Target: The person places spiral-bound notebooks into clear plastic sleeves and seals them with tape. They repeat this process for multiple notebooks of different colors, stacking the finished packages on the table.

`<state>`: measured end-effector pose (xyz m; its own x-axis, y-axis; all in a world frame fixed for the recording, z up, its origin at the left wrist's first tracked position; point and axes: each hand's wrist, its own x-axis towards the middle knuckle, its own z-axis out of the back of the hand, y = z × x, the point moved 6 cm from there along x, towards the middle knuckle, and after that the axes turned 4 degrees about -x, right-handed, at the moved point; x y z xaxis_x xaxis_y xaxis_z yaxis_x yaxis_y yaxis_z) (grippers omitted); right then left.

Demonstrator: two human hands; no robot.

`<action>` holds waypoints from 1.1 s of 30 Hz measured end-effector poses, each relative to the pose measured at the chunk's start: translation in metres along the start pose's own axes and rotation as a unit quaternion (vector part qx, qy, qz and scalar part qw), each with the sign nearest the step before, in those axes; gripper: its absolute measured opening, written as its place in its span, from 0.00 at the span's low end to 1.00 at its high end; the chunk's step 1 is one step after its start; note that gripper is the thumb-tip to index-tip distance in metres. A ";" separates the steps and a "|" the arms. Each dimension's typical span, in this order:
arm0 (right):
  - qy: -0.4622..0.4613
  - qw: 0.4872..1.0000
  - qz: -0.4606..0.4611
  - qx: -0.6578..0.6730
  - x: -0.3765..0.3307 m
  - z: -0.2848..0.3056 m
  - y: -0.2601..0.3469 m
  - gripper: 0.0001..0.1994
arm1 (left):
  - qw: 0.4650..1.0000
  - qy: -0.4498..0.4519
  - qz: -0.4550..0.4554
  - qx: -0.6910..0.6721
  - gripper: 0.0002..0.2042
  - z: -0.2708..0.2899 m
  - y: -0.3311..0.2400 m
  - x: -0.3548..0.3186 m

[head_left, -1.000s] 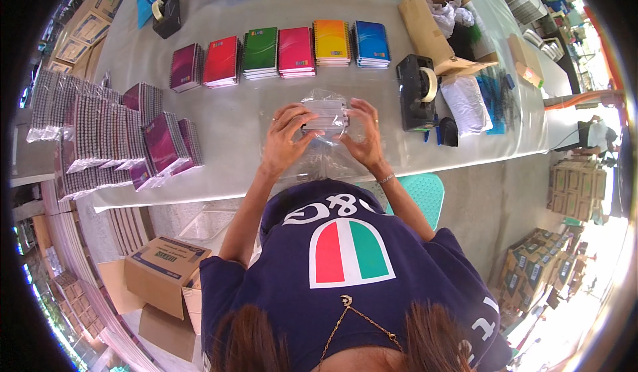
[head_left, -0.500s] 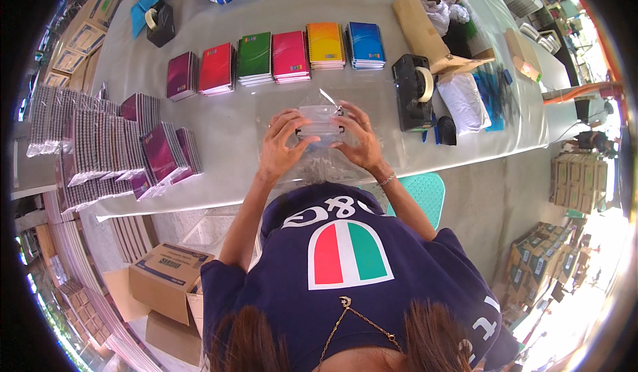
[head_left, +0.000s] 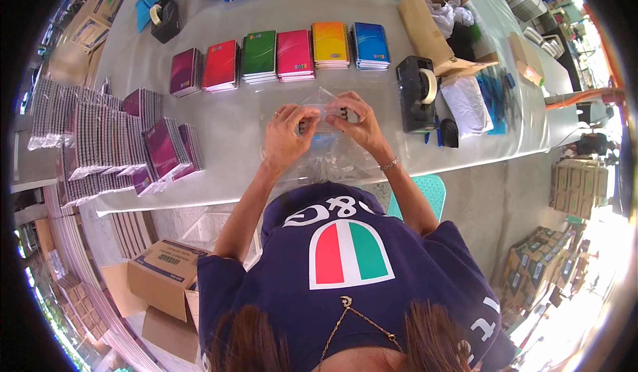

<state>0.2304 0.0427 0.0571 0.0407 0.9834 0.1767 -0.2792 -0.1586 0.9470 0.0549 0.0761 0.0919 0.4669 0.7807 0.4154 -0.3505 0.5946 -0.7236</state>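
Both hands are pinching here: left hand (head_left: 286,134) and right hand (head_left: 359,124) have fingertips on clear plastic (head_left: 319,97) around a small bundle (head_left: 343,113), mid-table (head_left: 232,139) toward the near side. Looks like folding the plastic is the step in hand; imo the next move calls for a firm pinch. Colourful notebook stacks (head_left: 260,54) sit farther out, tape dispenser (head_left: 411,96) right, bagged purple notebooks (head_left: 162,146) left.

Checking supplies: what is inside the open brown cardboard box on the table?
Crumpled whitish material and something dark show inside the cardboard box; its bottom is covered, so anything beneath cannot be seen.
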 end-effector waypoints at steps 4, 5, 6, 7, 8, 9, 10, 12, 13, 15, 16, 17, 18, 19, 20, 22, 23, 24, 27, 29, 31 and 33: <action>-0.018 0.987 -0.069 0.141 0.003 0.000 -0.010 0.26 | 0.991 -0.125 0.037 -0.010 0.18 0.006 -0.012 0.007; 0.013 0.982 -0.100 0.159 0.004 -0.004 -0.013 0.24 | 0.987 -0.094 0.076 -0.102 0.18 -0.003 0.001 0.007; 0.045 0.975 -0.128 0.175 0.007 -0.006 -0.013 0.22 | 0.972 -0.063 0.111 -0.195 0.18 -0.013 0.016 0.007; 0.075 0.967 -0.156 0.189 0.007 -0.008 -0.013 0.20 | 0.947 -0.030 0.145 -0.286 0.18 -0.022 0.030 0.005; 0.083 0.968 -0.134 0.193 0.006 -0.007 -0.015 0.19 | 0.923 0.007 0.220 -0.314 0.16 -0.025 0.033 0.005; 0.083 0.972 -0.108 0.189 0.009 -0.005 -0.021 0.17 | 0.894 0.050 0.286 -0.342 0.14 -0.029 0.032 0.005; 0.065 0.982 -0.073 0.164 0.009 -0.005 -0.025 0.15 | 0.894 0.049 0.286 -0.342 0.12 -0.032 0.041 0.003; 0.024 0.975 -0.043 0.218 0.005 -0.011 -0.037 0.12 | 0.893 0.054 0.274 -0.353 0.08 -0.037 0.051 0.001; 0.007 0.969 -0.027 0.245 0.004 -0.015 -0.043 0.10 | 0.894 0.042 0.270 -0.355 0.06 -0.037 0.055 -0.002; -0.021 0.974 0.044 0.223 0.003 -0.016 -0.040 0.07 | 0.900 0.035 0.266 -0.344 0.04 -0.034 0.063 -0.005; -0.007 0.965 0.030 0.262 0.005 -0.022 -0.036 0.06 | 0.900 0.010 0.271 -0.340 0.03 -0.035 0.074 -0.009; 0.007 0.970 0.026 0.244 0.005 -0.025 -0.029 0.08 | 0.901 0.021 0.246 -0.355 0.02 -0.032 0.058 -0.004; 0.021 0.973 0.020 0.227 0.006 -0.020 -0.025 0.09 | 0.902 0.031 0.222 -0.370 0.02 -0.031 0.042 0.005; 0.032 0.983 0.039 0.178 0.006 -0.017 -0.013 0.10 | 0.909 0.041 0.211 -0.358 0.02 -0.027 0.047 0.004; 0.039 0.990 0.049 0.127 0.001 -0.011 -0.001 0.12 | 0.913 0.054 0.205 -0.349 0.03 -0.029 0.054 0.003; 0.050 0.994 0.058 0.074 -0.006 -0.006 0.013 0.14 | 0.919 0.067 0.200 -0.332 0.04 -0.033 0.054 0.005; 0.048 0.995 0.060 0.071 -0.008 -0.005 0.017 0.16 | 0.922 0.071 0.197 -0.325 0.04 -0.032 0.049 0.007; 0.047 0.995 0.063 0.068 -0.011 -0.003 0.019 0.17 | 0.926 0.074 0.195 -0.316 0.03 -0.030 0.043 0.008; -0.001 0.992 0.062 0.112 -0.019 -0.010 0.017 0.17 | 0.996 0.058 0.000 -0.064 0.04 -0.014 0.005 0.016; -0.018 0.993 0.058 0.104 -0.025 -0.013 0.015 0.17 | 0.997 0.055 -0.026 -0.055 0.06 -0.012 -0.005 0.012; -0.032 0.993 0.061 0.091 -0.029 -0.014 0.015 0.17 | 0.997 0.049 -0.032 -0.047 0.07 -0.009 -0.013 0.006; -0.044 0.994 0.072 0.073 -0.031 -0.014 0.018 0.17 | 0.998 0.039 -0.017 -0.041 0.08 -0.008 -0.020 0.005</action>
<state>0.2108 0.0108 0.0647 0.0957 0.9395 0.3290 -0.1459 -0.3137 0.9382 0.0713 0.0666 0.1041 0.5400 0.7416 0.3980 -0.2677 0.5996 -0.7542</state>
